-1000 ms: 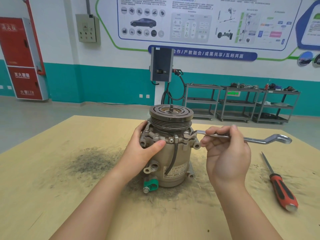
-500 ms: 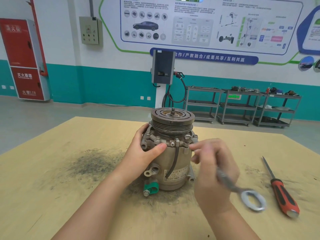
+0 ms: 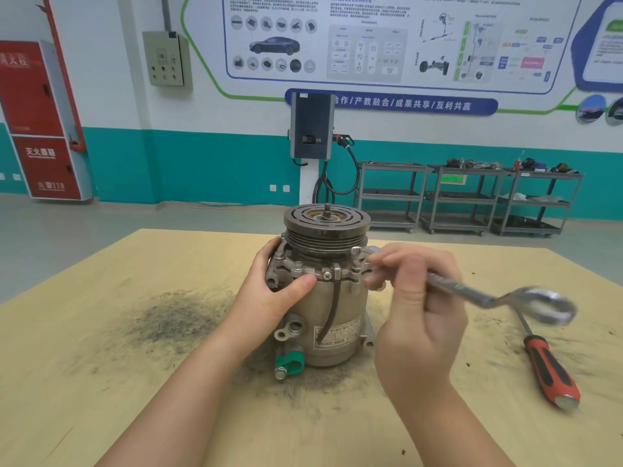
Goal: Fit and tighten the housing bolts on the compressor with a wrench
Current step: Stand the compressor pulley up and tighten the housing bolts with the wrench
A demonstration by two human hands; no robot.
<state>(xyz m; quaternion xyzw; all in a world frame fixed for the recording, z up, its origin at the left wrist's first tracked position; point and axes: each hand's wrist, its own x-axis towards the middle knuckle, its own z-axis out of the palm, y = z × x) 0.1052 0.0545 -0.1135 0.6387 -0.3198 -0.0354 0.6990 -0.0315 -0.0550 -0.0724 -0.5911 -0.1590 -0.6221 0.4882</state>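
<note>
The compressor (image 3: 333, 318) stands upright on the wooden table, its grooved pulley on top. Several housing bolts (image 3: 298, 264) sit around the flange under the pulley. My left hand (image 3: 273, 294) grips the compressor's left side, thumb across the front of the body. My right hand (image 3: 418, 298) holds the shaft of a silver ring wrench (image 3: 472, 291). One ring end sits at a bolt on the flange's right side; the other ring end is blurred out to the right, above the table.
A red-and-black screwdriver (image 3: 546, 365) lies on the table (image 3: 101, 382) to the right. A dark patch of metal dust (image 3: 175, 318) spreads left of the compressor. Metal shelf carts (image 3: 468, 200) and a charging unit (image 3: 312, 126) stand by the far wall.
My right hand swung the wrench from pointing right down toward me, then lifted it back up to the right-side bolt. My left hand kept its grip on the compressor.
</note>
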